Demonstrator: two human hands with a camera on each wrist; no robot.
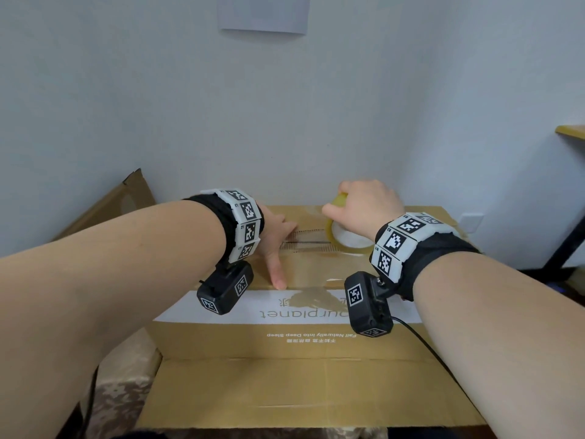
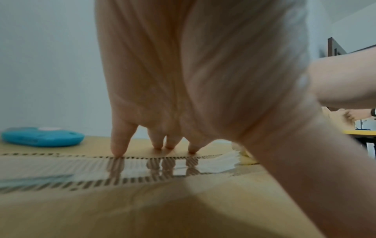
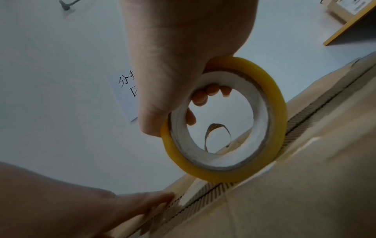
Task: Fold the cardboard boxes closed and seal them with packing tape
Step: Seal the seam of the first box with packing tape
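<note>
Nearest the person, a flap [image 1: 304, 391] of the box [image 1: 316, 340] hangs open toward them, likely left down because the work at hand is on the top seam. Above it the box's front face shows a white printed band, upside down from the head view, so the box probably stands inverted with its bottom being sealed. Farther on, the left hand [image 1: 275, 239] lies spread flat on the box top, fingers [image 2: 119, 145] straight and their tips pressing beside the seam [image 1: 304, 240], thumb pointing back toward the person; it seems placed there to hold the flaps level and pin the tape already laid, whose glossy strip the left wrist view shows running along the seam. Just right of it, the right hand [image 1: 367, 204] grips the tape roll [image 3: 225, 119], fingertips curled through the core and thumb on the outside, the roll standing on edge with its rim touching the seam. Held so, the roll can probably be drawn along the join to the right while the left hand anchors the start. The seam right of the roll looks still uncovered, so sealing appears partly done. Beyond the left hand a blue object [image 2: 42, 136] rests on the box top; another piece of cardboard [image 1: 110, 207] leans at the far left against the wall [image 1: 285, 106].
</note>
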